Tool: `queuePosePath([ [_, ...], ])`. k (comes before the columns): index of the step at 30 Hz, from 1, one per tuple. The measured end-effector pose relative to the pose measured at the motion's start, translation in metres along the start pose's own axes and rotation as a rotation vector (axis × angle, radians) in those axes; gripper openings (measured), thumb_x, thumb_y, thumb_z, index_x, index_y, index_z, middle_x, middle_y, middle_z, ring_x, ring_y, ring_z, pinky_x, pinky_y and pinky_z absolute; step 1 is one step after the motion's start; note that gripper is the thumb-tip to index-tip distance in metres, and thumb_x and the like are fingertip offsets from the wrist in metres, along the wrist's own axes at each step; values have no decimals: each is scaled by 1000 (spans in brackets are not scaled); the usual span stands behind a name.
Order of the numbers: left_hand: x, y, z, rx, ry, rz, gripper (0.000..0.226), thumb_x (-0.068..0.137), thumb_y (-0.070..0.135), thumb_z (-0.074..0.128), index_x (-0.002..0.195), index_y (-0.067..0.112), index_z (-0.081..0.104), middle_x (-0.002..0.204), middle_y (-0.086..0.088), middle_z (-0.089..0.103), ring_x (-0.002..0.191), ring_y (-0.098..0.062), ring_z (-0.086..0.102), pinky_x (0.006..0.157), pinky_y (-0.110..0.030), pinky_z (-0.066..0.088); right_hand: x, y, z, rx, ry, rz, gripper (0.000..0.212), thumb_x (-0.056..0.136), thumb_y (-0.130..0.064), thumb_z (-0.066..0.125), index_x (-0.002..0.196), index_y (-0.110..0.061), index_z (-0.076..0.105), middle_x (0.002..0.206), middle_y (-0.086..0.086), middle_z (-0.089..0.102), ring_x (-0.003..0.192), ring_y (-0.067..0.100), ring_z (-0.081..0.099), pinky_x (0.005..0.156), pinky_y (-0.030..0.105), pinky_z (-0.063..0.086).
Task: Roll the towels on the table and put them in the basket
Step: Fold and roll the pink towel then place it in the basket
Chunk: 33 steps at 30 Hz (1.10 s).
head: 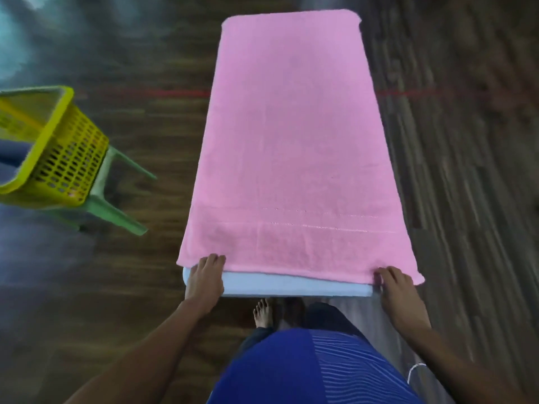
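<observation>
Head view, looking down along the table. A pink rectangular terry towel (291, 141) lies spread flat and lengthwise on a narrow white table (291, 284), covering it from the far edge almost to the near edge. A bare strip of the white surface shows along the near edge, and the towel slightly overhangs both long edges. Two woven bands cross the towel close to its near hem.

The left hand (204, 279) is at the near-left corner of the table, its fingers lying on top of the towel's hem (the thumb is hidden, so a grip cannot be confirmed). The right hand (401, 295) is at the near-right corner, its fingers curled onto the hem and pinching a small fold of cloth. The two hands are well apart, one at each end of the hem.

To the left, well apart from the table, a yellow perforated plastic basket (67, 158) sits on a pale green plastic stool (116, 205). A blue-grey shape inside the basket is too blurred to identify. Both stand on a dark wood-plank floor (466, 141). Below the near edge are the person's blue shirt (306, 368) and one bare foot (263, 312).
</observation>
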<state>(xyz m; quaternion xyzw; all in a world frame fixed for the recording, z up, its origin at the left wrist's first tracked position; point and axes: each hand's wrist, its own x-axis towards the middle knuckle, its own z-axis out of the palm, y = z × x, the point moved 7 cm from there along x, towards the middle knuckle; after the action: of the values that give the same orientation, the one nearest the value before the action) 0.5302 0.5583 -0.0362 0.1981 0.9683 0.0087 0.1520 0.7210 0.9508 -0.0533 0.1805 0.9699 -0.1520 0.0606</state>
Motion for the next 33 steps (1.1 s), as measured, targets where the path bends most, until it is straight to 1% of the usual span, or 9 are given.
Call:
queuePosePath([
  [8, 28, -24, -2, 56, 64, 335, 56, 52, 9, 87, 104, 7, 64, 94, -9, 63, 80, -31, 62, 57, -36, 56, 12, -9, 1, -157, 1, 84, 44, 68, 5, 74, 105, -12, 59, 100, 6, 56, 84, 29, 54, 50, 38, 49],
  [12, 35, -22, 4, 132, 71, 362, 75, 39, -14, 73, 107, 8, 52, 94, -10, 56, 78, -30, 53, 52, -38, 51, 25, -10, 2, -285, -10, 92, 45, 64, 8, 70, 102, -13, 57, 94, 6, 54, 77, 29, 50, 55, 41, 45],
  [14, 38, -20, 3, 147, 78, 294, 62, 42, -14, 72, 98, 7, 55, 90, -10, 55, 74, -31, 52, 50, -38, 48, 30, -10, 1, -297, 11, 95, 39, 64, 7, 69, 98, -11, 58, 91, 8, 54, 75, 31, 50, 55, 41, 43],
  [16, 42, -15, 1, 152, 66, 221, 39, 54, -2, 77, 88, 6, 59, 84, -12, 56, 70, -34, 52, 50, -39, 47, 34, -11, 0, -300, 19, 78, 21, 72, -5, 60, 93, -11, 58, 87, 7, 55, 73, 32, 52, 56, 41, 43],
  [18, 46, -10, 2, 136, 52, 164, 33, 66, 21, 80, 88, 6, 61, 84, -12, 59, 72, -34, 53, 54, -40, 47, 38, -10, -3, -297, 13, 72, 20, 78, -21, 47, 92, -13, 58, 87, 6, 56, 74, 32, 52, 58, 41, 44],
  [21, 49, -2, 2, 116, 74, 141, 41, 74, 40, 74, 97, 9, 60, 91, -11, 60, 79, -33, 55, 59, -40, 46, 43, -8, -3, -274, -23, 93, 24, 84, -33, 62, 100, -16, 57, 94, 6, 57, 80, 29, 54, 66, 42, 47],
  [24, 51, 13, -1, 91, 117, 218, 35, 74, 21, 76, 103, 8, 60, 95, -10, 60, 80, -31, 56, 58, -40, 48, 45, -7, -4, -273, -20, 74, 28, 84, -33, 68, 104, -16, 59, 93, 7, 61, 75, 31, 58, 62, 41, 48],
  [27, 49, 21, -1, 32, 142, 282, 35, 65, -5, 75, 95, 7, 62, 87, -9, 62, 76, -30, 57, 57, -40, 50, 53, -2, -5, -277, -26, 88, 23, 84, -16, 69, 106, -13, 62, 91, 9, 63, 71, 33, 59, 60, 39, 46],
  [33, 48, 16, 0, -176, 133, 247, 36, 68, -15, 62, 96, 6, 53, 86, -10, 54, 74, -27, 46, 60, -40, 43, 54, 1, -13, -48, 14, 68, 23, 86, -5, 61, 109, -10, 61, 99, 8, 65, 84, 31, 57, 67, 42, 47],
])
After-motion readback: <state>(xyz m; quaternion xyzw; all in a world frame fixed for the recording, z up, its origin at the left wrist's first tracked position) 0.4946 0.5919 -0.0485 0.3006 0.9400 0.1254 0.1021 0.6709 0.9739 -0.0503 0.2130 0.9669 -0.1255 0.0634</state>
